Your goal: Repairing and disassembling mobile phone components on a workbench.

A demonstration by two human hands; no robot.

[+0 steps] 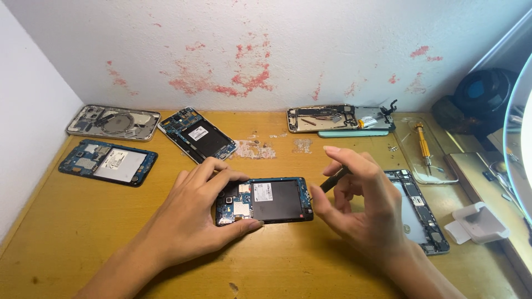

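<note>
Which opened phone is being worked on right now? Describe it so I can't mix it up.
On the yellow wooden table, look at the centre front: the opened black-framed phone with a black battery lies sideways. Alone among the opened phones, it is gripped by the left hand, with the right hand beside it holding a thin black tool.

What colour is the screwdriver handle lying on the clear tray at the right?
Yellow-orange, seen in the head view: the screwdriver on the clear tray.

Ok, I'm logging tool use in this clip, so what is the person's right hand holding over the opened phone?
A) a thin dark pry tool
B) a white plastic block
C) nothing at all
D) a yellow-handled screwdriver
A: the right hand pinches a thin dark pry tool at the edge of the opened phone, while the yellow-handled screwdriver lies untouched on the table.
</note>
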